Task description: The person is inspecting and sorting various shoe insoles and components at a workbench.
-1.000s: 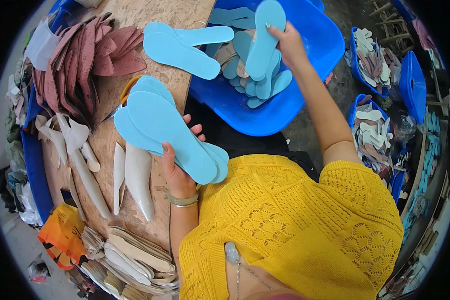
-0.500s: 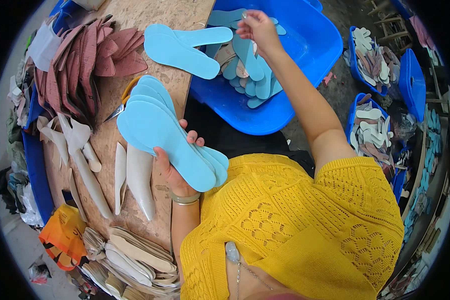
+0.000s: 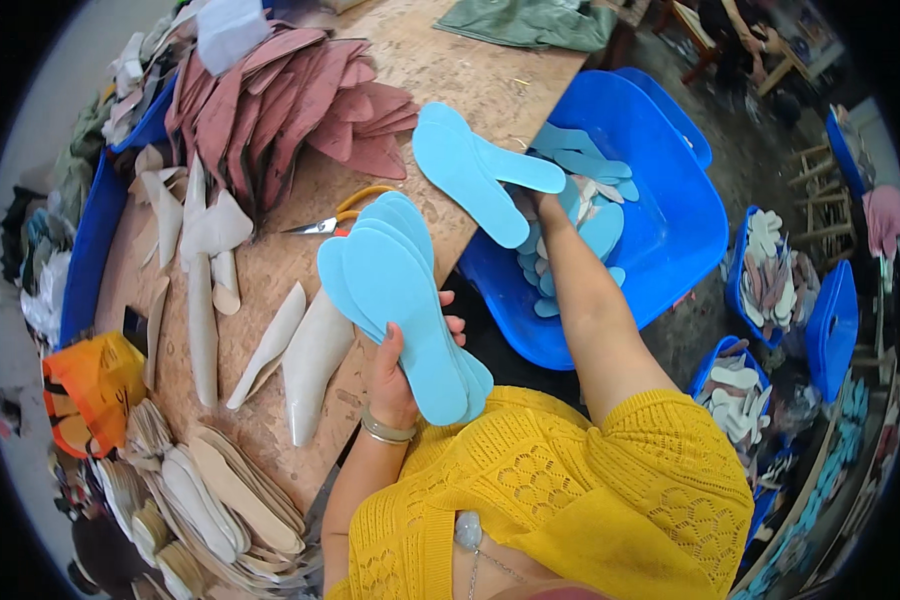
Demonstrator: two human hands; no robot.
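My left hand (image 3: pixel 398 385) is closed round a fanned stack of light blue insoles (image 3: pixel 395 300), its thumb across the top one. Two more blue insoles (image 3: pixel 475 180) lie crossed at the table's right edge, their ends jutting out over it. My right arm stretches into a large blue tub (image 3: pixel 670 230) beside the table. Its hand (image 3: pixel 541 203) is mostly hidden beneath the overhanging insoles, so its fingers do not show. Loose blue insoles (image 3: pixel 602 228) and some pale pieces lie in the tub around it.
Orange-handled scissors (image 3: pixel 330 222) lie on the wooden table (image 3: pixel 270 262), near a heap of dark pink pieces (image 3: pixel 270 105). Pale shoe-last-like forms (image 3: pixel 315 370) and stacked beige insoles (image 3: pixel 240 485) are on the left side. Blue bins (image 3: pixel 735 395) with scraps stand to the right.
My right hand has dropped from above the tub to down inside it, under the overhanging insoles. My left hand still holds its stack. The whole view has shifted.
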